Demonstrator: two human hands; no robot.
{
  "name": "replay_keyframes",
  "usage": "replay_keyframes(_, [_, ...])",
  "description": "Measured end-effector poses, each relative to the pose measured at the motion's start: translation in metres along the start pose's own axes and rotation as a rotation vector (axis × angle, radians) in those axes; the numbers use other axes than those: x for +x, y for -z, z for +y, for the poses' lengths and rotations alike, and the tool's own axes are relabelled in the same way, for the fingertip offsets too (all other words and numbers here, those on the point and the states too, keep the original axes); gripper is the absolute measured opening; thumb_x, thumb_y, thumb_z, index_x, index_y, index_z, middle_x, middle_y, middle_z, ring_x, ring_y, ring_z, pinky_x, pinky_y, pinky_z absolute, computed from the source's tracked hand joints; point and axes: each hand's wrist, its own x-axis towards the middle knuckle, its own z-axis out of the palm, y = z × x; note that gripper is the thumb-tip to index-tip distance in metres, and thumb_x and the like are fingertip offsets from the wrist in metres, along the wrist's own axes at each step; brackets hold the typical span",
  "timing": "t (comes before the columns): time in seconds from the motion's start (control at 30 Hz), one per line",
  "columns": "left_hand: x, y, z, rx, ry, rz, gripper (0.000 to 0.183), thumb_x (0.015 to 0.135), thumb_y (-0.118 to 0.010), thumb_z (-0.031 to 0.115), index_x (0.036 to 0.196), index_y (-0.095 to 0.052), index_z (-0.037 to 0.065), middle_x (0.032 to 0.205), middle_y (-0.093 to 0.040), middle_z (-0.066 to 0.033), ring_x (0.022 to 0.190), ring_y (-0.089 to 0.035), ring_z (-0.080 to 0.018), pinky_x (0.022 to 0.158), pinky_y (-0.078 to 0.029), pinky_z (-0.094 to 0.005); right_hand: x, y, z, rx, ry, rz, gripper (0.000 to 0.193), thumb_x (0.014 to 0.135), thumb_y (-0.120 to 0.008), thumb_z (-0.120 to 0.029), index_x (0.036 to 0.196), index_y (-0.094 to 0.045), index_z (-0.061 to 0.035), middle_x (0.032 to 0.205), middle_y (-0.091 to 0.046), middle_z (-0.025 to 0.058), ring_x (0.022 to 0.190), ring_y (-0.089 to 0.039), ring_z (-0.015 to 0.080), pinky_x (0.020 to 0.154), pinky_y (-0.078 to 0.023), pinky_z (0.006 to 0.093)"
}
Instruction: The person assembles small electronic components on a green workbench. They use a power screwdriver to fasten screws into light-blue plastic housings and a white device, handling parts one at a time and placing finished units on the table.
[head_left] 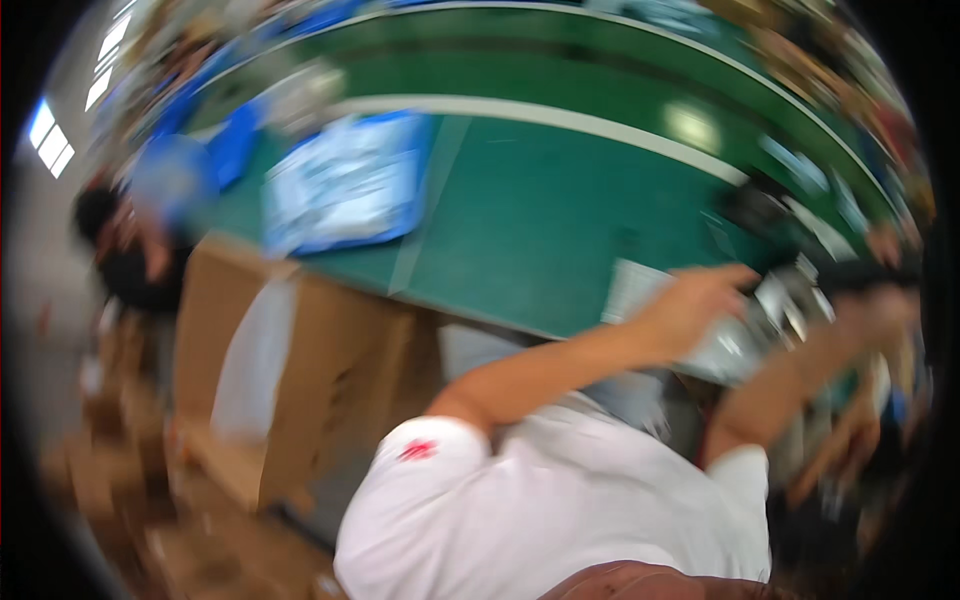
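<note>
A pale tray (640, 290) on the green table (520, 220) is being reached for by the left hand (700, 300), grip unreadable through blur.

Frame bright and evenly lit; a pale glare patch sits on the green table (520, 200), and daylight shows through the windows (50, 135) at far left. Heavy motion blur throughout: my left hand (695, 300) and right hand (880, 310) smear, as does the blue tray (345, 180). Fisheye bends the table's white stripe; corners fall to black.
</note>
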Motion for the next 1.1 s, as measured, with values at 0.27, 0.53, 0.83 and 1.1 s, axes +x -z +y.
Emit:
replay_keyframes(0.27, [0.038, -0.002, 0.043, 0.152, -0.036, -0.026, 0.035, 0.104, -0.047, 0.011, 0.133, -0.058, -0.005, 0.087, -0.069, -0.0050, 0.063, -0.044, -0.0047, 0.059, -0.041, -0.0204, 0.015, 0.020, -0.002, 0.350, -0.066, -0.002, 0.055, 0.105, -0.042, -0.051, 0.130, -0.046, -0.0031, 0.098, -0.053, 0.0119, 0.074, -0.048, 0.0179, 0.063, -0.044, 0.0313])
replay_keyframes(0.53, [0.052, -0.011, 0.060, 0.178, -0.109, -0.039, 0.030, 0.103, -0.051, 0.009, 0.128, -0.062, -0.004, 0.080, -0.068, -0.0049, 0.057, -0.043, -0.0049, 0.055, -0.039, -0.0208, 0.008, 0.013, -0.004, 0.347, -0.125, 0.024, 0.060, 0.104, -0.042, -0.054, 0.135, -0.043, -0.0027, 0.098, -0.051, 0.0103, 0.072, -0.047, 0.0157, 0.062, -0.043, 0.0293])
replay_keyframes(0.83, [0.052, -0.013, 0.067, 0.204, -0.075, -0.072, 0.027, 0.102, -0.051, 0.007, 0.123, -0.066, -0.002, 0.070, -0.063, -0.0029, 0.055, -0.046, -0.0072, 0.055, -0.041, -0.0229, 0.007, 0.016, -0.006, 0.379, -0.112, -0.036, 0.062, 0.104, -0.041, -0.054, 0.137, -0.043, -0.0017, 0.099, -0.050, 0.0103, 0.070, -0.045, 0.0141, 0.059, -0.042, 0.0271])
replay_keyframes(1.1, [0.054, -0.012, 0.073, 0.260, -0.061, -0.103, 0.022, 0.100, -0.054, 0.004, 0.116, -0.068, 0.000, 0.069, -0.062, -0.0058, 0.056, -0.054, -0.0127, 0.056, -0.045, -0.0271, 0.007, 0.025, -0.005, 0.366, -0.088, 0.017, 0.053, 0.102, -0.045, -0.058, 0.122, -0.048, -0.0085, 0.093, -0.059, 0.0115, 0.065, -0.052, 0.0206, 0.056, -0.043, 0.0341])
